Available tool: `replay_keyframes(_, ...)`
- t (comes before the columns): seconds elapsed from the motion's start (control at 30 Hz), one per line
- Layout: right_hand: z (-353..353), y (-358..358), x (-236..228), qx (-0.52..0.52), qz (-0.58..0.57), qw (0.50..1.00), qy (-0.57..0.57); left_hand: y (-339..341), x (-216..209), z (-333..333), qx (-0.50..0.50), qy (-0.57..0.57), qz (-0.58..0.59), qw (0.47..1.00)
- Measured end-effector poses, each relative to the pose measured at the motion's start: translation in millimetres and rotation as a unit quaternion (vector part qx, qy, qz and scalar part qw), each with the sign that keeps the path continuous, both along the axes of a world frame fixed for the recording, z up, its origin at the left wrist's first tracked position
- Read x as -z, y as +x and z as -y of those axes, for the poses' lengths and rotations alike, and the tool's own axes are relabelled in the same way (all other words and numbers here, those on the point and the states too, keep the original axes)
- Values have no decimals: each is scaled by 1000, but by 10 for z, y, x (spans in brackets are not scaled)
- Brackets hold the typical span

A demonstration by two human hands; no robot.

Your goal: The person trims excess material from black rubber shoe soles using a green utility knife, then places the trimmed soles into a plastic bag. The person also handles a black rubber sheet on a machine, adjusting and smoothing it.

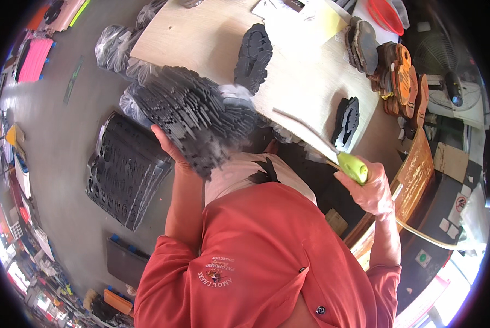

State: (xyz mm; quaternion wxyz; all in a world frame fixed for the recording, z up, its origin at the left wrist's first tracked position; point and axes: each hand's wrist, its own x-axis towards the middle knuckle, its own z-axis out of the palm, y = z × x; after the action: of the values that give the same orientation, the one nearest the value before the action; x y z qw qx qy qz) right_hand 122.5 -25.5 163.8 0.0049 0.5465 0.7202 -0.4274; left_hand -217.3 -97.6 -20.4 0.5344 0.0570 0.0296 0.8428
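My left hand (171,148) grips a thick stack of black ridged sheets (187,112), partly smeared by motion and raised over the near edge of the table. Some of its fingers are hidden behind the stack. In my right hand (371,188) is a knife with a yellow-green handle (353,167). Its long, thin blade (308,134) points up and left towards the table, apart from the stack. On the tabletop (201,35) lie a black sole-shaped stack (253,59) and a smaller black stack (346,122) near the right edge.
Brown and orange sole-shaped pieces (402,76) are piled at the table's right edge, with grey ones (363,45) beside them. A fan (447,71) stands further right. Clear plastic bags (113,48) line the left side. A large black stack of perforated sheets (125,167) rests on the floor.
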Motion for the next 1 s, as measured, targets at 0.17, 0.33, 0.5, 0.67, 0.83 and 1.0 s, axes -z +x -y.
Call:
replay_keyframes(0.17, 45, -197, 61, -126, -28, 992, -12, -318, 149, 178, -32, -102, -141, 984)
replay_keyframes(0.33, 9, -234, 40, -81, -19, 996, -36, -282, 85, 242, -73, -117, -144, 980)
replay_keyframes(0.5, 34, -203, 81, -127, -47, 988, -71, -191, -9, 252, -100, -199, -99, 970)
replay_keyframes(0.67, 26, -148, 88, -96, -26, 992, -73, -206, 92, 380, 4, -216, -134, 967)
replay_keyframes(0.83, -32, -113, 53, -95, -38, 992, -69, -324, 190, 606, 202, -176, -118, 956)
replay_keyframes(1.0, -163, -88, 32, -104, -58, 990, -75, -697, 27, 684, 266, -230, -296, 888)
